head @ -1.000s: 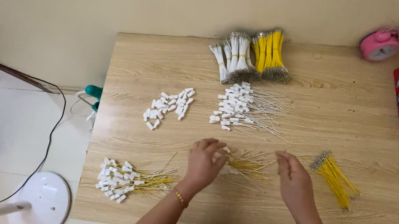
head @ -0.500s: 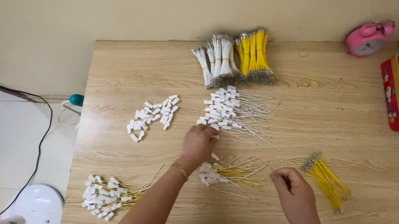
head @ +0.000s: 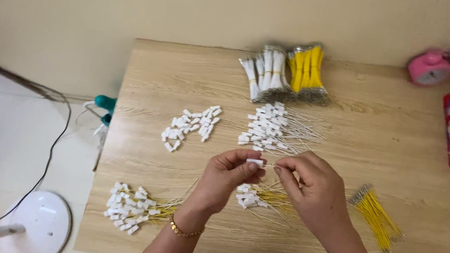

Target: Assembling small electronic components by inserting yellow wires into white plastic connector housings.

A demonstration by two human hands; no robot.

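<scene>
Fingers of the left hand [head: 227, 176] are pinching shut on a small white plastic connector [head: 255, 162], holding it above the light wooden table [head: 356, 135], while the right hand [head: 314, 189] is closing thumb and forefinger on the thin wire running out of that connector. Directly beneath the 2 hands a small heap of white connectors with yellow wires [head: 259, 197] is lying on the table, with a loose pile of white connectors with pale wires [head: 272, 129] just beyond and a bundle of yellow wires [head: 377, 216] lying to the right.

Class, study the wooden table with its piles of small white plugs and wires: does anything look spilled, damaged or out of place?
Nothing stands out. The left hand and right hand hold one white plug above the table. The loose plugs, wired plugs, yellow wires and bundles lie in separate piles.
</scene>
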